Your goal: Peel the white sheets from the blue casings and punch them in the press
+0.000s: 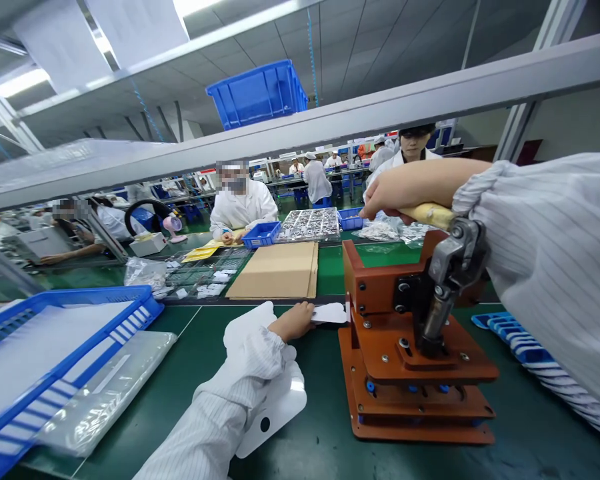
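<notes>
My right hand [405, 190] is closed around the yellow handle [433, 215] of a metal toggle clamp [453, 267]. The clamp is bolted on a reddish-brown press fixture [420, 407] made of stacked plates. My left hand [293, 322] pinches a small white flat piece [331, 313] whose far end reaches the fixture's left side. Beneath my left forearm lie larger white flat pieces [280, 410] with rounded corners, one showing a dark round spot. My sleeve covers part of them. The fingertips of my left hand are partly hidden.
At left stand a blue basket [145, 300] with white sheets and a clear plastic bag [115, 380]. Flat cardboard [275, 270] lies ahead. Right of the fixture is a blue rack [510, 333] of striped white pieces. A co-worker [243, 207] sits opposite; a metal beam [330, 117] crosses above.
</notes>
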Motion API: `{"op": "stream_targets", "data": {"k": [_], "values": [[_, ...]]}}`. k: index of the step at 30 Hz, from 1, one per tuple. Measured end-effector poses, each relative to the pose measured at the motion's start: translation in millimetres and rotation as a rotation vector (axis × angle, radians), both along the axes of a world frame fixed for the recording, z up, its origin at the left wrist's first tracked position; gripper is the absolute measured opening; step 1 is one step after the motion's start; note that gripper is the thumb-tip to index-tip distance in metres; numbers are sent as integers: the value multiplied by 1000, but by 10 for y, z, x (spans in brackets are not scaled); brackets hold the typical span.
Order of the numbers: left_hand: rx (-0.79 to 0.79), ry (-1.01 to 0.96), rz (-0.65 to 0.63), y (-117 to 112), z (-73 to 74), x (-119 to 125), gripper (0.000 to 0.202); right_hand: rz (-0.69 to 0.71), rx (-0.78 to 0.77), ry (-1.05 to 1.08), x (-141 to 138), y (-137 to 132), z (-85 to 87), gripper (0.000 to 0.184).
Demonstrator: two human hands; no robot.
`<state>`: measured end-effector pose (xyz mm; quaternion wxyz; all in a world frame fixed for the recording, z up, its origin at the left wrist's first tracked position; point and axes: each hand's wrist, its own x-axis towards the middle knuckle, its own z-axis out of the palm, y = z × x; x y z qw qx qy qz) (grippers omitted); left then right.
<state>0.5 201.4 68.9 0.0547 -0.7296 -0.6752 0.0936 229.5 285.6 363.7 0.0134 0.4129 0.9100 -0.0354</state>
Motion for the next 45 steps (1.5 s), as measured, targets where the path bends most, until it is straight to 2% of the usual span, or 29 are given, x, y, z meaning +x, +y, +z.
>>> {"op": "stream_targets", "data": {"k": [5,11,20,26,32,39,45], "values": [[115,95,-6,-38,-74,-71,31,30,-20,16,-13,38,-12,30],[192,140,-1,34,-159,-218,36,1,10,3,-23,13,-18,32],[158,96,-43,43,-173,-180,45,6,5,10,-40,71,-32,33],[103,-2,-33,-57,-130,-144,69,-9,-6,27,-26,25,-20,30],[120,-95,42,-55,-70,-101,49,-16,-20,27,-24,-25,-3,28],[114,-162,110,14,40,-81,40,-14,-18,38,-6,-44,-4,29],[72,-266,142,-39,-11,-41,48,24,10,25,-9,93,-32,32]]}}
